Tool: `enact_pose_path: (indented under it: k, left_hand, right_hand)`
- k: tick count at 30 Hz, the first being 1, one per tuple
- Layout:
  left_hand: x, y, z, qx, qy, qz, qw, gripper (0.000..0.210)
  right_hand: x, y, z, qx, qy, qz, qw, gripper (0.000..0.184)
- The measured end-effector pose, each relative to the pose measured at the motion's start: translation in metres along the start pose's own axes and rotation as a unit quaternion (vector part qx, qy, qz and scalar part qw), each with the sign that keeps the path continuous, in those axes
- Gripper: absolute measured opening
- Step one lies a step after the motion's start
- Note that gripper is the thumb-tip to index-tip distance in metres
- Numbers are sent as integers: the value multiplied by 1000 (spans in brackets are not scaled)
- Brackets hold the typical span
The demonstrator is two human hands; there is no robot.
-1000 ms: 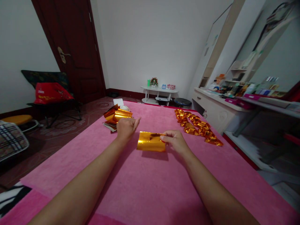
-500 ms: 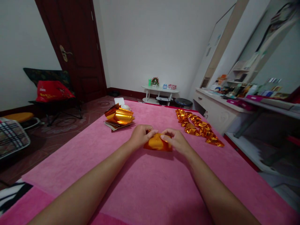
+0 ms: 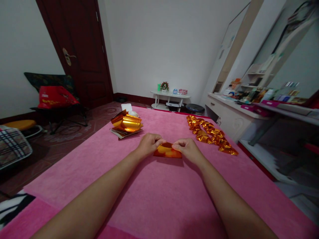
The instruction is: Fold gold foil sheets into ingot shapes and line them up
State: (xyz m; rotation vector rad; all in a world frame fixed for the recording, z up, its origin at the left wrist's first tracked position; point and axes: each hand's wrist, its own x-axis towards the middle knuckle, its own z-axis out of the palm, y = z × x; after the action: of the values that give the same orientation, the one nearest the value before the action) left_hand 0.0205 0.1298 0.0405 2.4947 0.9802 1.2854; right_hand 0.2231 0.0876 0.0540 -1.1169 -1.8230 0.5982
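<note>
Between my two hands is a sheet of gold foil paper (image 3: 168, 152), folded over and held slightly above the pink cover. My left hand (image 3: 150, 144) pinches its upper left part between thumb and fingers. At the upper right corner, my right hand (image 3: 187, 148) grips it the same way. A stack of gold foil sheets (image 3: 126, 124) lies to the left, some of them curling upward. Over on the right, several folded gold foil pieces (image 3: 209, 132) lie in a loose group.
A pink cover (image 3: 159, 196) spreads beneath everything. Behind the foil stack sits a white box (image 3: 126, 107). A dresser (image 3: 230, 113) with bottles stands at the right, a low white table (image 3: 169, 94) by the far wall, and a chair with a red bag (image 3: 57, 97) at the left.
The foil sheet was bulged between my hands and is now flatter, with a straighter upper edge. My fingers have shifted slightly along it, and both hands keep hold.
</note>
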Motion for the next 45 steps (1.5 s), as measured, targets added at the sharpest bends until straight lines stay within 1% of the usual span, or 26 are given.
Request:
enact_pose_path:
  k: [5, 10, 12, 14, 16, 18, 20, 21, 24, 26, 27, 28, 30, 32, 33, 34, 35, 36, 38, 40, 41, 43, 44, 45]
  left_hand:
    - [-1, 0, 0, 1, -4, -13, 1000, 37]
    - [-3, -8, 0, 19, 26, -37, 999, 44]
    - [-4, -11, -1, 38, 31, -41, 998, 45]
    - [-4, -12, -3, 61, 33, -50, 996, 44]
    - [-4, -7, -5, 105, 37, -46, 993, 43]
    - [-3, 5, -6, 167, 49, -12, 985, 42]
    - [-2, 21, -4, 224, 80, 30, 971, 38]
    - [-2, 29, -1, 239, 84, 54, 966, 37]
    - [-2, 44, 8, 277, 37, 107, 954, 40]
    - [-1, 43, 13, 296, 6, 110, 949, 47]
    - [0, 39, 13, 300, 2, 104, 948, 49]
    - [0, 33, 12, 301, 10, 96, 949, 50]
    - [1, 20, 6, 293, 46, 75, 952, 51]
    - [1, 6, -4, 259, 88, 53, 960, 51]
    - [1, -2, -9, 224, 109, 30, 968, 50]
    - [0, -9, -14, 180, 132, -3, 975, 50]
    - [0, -15, -19, 130, 160, -49, 977, 51]
    - [-1, -21, -22, 75, 183, -103, 975, 52]
    - [-2, -30, -24, 18, 212, -163, 963, 56]
    - [-1, -32, -21, -30, 203, -191, 960, 63]
    - [-1, -32, -17, -61, 183, -198, 961, 68]
    - [2, -27, -8, -159, 121, -214, 956, 79]
    - [3, -25, -5, -228, 85, -228, 943, 83]
    - [5, -22, -2, -294, 54, -242, 923, 85]
  right_hand:
    - [1, 3, -1, -2, -13, 4, 1000, 19]
    - [3, 10, -2, 7, -4, 9, 1000, 17]
    - [3, 13, -3, 6, 8, 14, 1000, 16]
    - [2, 14, -4, -14, 34, 22, 999, 16]
    - [2, 14, -4, -49, 61, 28, 997, 20]
    - [2, 13, -2, -85, 69, 18, 994, 22]
    - [2, 12, 3, -105, 61, -7, 993, 22]
    - [2, 11, 5, -106, 54, -18, 993, 21]
    - [1, 7, 13, -92, 25, -36, 995, 19]
    - [-1, 0, 15, -77, -9, -42, 996, 16]
    - [-2, -3, 16, -65, -22, -42, 997, 15]
    - [-3, -6, 15, -53, -32, -40, 997, 15]
    - [-3, -10, 11, -38, -37, -31, 998, 17]
    - [-2, -9, 5, -59, -16, -26, 998, 18]
    - [-1, -7, 1, -82, 2, -30, 996, 18]
    - [0, -4, -4, -107, 28, -37, 993, 18]
    - [1, 0, -8, -131, 61, -47, 988, 18]
    - [2, 4, -12, -150, 96, -56, 982, 19]
    - [4, 10, -16, -170, 161, -71, 970, 19]
    - [3, 13, -17, -184, 213, -94, 955, 18]
    - [3, 14, -16, -194, 236, -111, 946, 16]
    - [1, 14, -13, -219, 268, -150, 926, 14]
    - [0, 14, -11, -230, 278, -167, 918, 13]
    - [-1, 14, -9, -239, 285, -181, 910, 12]
